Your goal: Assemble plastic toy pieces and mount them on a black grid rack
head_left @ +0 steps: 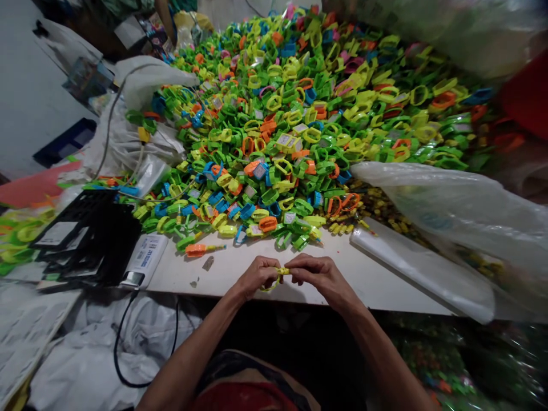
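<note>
My left hand (pixel 258 275) is closed around a yellow-green plastic toy watch (pixel 270 285), whose looped strap shows below the fingers. Pinched in my right hand (pixel 317 275) is a small patterned yellow piece (pixel 283 271). The two parts meet between my fingertips, just above the front edge of the white table (pixel 231 268). Whether they are joined is too small to tell. Beyond my hands rises a large heap of toy watches (pixel 274 154) in green, yellow, orange and blue. An orange piece with a yellow tip (pixel 201 249) lies to the left.
Stacked black trays (pixel 92 228) and a white box (pixel 148 257) stand at the left. At the right lies a roll of clear plastic (pixel 419 268), beside small yellow pieces (pixel 385 208) under plastic sheeting (pixel 462 200). A black cable (pixel 116 348) hangs off the front left.
</note>
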The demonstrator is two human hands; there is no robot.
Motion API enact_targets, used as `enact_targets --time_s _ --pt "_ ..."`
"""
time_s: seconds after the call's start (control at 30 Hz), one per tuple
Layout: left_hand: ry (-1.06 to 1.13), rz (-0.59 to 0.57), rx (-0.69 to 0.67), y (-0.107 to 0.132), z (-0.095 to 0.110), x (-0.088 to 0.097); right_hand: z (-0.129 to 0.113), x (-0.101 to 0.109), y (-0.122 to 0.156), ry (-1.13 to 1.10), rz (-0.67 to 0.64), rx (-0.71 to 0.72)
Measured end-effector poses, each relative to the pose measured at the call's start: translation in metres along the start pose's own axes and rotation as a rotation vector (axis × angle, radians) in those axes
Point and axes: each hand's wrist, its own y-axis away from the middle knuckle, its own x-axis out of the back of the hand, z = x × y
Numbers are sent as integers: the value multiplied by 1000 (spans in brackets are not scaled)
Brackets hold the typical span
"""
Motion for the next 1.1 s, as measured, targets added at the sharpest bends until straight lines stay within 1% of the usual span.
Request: enact_targets --time_s 0.1,0.27,0.43,0.57,0.7,0.83,0.9,1.0,1.1 --pt "11 -50 18 1 0 3 -1 1 0 53 -46 -1" --pt "50 -134 55 2 -4 8 1 1 1 210 -61 64" --pt "-68 -218 19 8 -7 19 4 -8 3 344 -80 112" --pt "-179 -252 -23 16 -7 33 4 -20 2 370 -103 143" --pt "-259 -249 -71 21 -6 46 8 -32 -3 377 -123 199" --pt "-366 -216 -47 22 -8 55 10 -37 -9 414 -103 274" --pt "-406 -202 -55 22 -9 56 8 -39 -11 433 -96 307" --pt "-492 -193 -124 18 -12 57 7 -45 -11 480 -89 343" --pt "-694 -167 -214 13 -14 60 15 -46 -15 558 -59 358"
